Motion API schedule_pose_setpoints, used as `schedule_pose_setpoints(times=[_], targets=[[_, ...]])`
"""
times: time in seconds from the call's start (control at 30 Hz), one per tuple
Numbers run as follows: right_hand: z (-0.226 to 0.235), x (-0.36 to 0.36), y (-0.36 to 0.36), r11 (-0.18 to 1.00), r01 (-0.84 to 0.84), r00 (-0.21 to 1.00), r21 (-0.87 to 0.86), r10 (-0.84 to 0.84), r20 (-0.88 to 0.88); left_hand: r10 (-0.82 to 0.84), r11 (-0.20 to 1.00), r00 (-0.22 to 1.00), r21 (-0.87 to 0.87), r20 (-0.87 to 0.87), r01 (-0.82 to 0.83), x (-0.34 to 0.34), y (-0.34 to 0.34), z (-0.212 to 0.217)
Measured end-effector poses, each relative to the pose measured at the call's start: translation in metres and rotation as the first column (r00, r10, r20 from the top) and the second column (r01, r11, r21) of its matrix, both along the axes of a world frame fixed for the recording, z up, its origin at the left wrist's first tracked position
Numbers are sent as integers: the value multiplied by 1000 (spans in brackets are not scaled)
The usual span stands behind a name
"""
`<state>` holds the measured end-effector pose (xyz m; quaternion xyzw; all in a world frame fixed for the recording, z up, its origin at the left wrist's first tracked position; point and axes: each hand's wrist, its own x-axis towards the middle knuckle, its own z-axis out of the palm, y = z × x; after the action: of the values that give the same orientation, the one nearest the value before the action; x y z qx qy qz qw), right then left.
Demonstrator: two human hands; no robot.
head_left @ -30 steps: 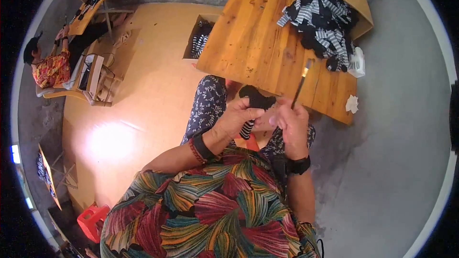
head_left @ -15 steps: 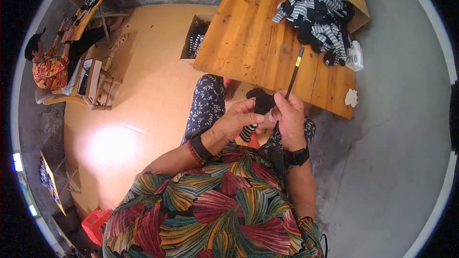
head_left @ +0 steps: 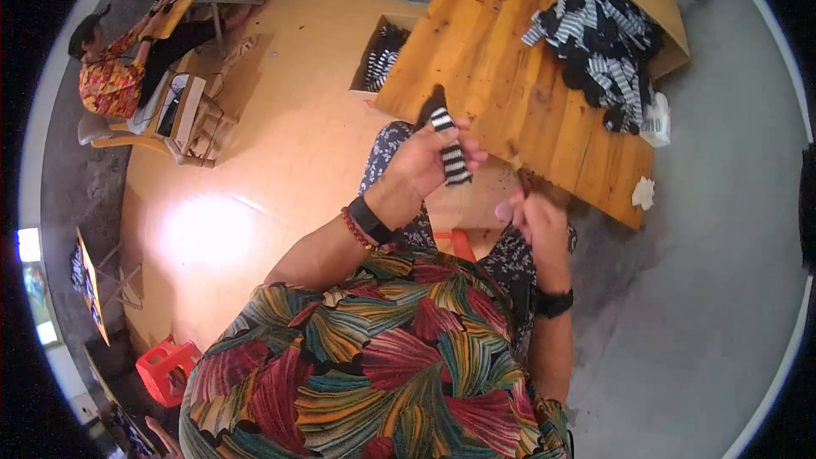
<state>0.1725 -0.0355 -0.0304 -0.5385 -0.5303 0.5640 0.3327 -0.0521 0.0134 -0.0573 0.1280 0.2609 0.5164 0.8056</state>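
Observation:
My left hand (head_left: 425,161) is closed around a small knitted glove (head_left: 456,163) above the near edge of the table. Its black-and-white striped cuff lies across my fingers, and its black part points up and away. My right hand (head_left: 537,219), a little lower and to the right, is blurred by motion. Its fingers are curled round a slim dark stick (head_left: 523,178) with a gold band, now seen mostly end-on. The two hands are apart.
A wooden table (head_left: 476,51) stands ahead. On its right, a tipped cardboard box (head_left: 671,34) spills a heap of striped gloves (head_left: 608,55). A floor carton (head_left: 364,76) holds more. A co-worker (head_left: 110,76) sits far left; a red stool (head_left: 166,370) stands behind left.
My left hand has lifted the glove up and turned it, so the striped cuff now faces me. My right hand has moved away to the right and lower, tilting the stick.

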Motion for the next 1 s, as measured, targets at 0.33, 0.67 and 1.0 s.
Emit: schedule_pose_setpoints(times=[0.33, 0.67, 1.0], targets=[[-1, -8, -28, 991, 8, 997, 136, -18, 70, 199, 979, 969, 9, 146, -202, -7, 14, 22], [-8, -14, -24, 982, 4, 992, 190, -28, 123, 163, 983, 972, 60, 168, -175, 4, 2, 21], [-7, -20, -26, 997, -6, 1000, 83, 3, 26, 249, 930, 966, 260, 74, -260, 23, -10, 33]])
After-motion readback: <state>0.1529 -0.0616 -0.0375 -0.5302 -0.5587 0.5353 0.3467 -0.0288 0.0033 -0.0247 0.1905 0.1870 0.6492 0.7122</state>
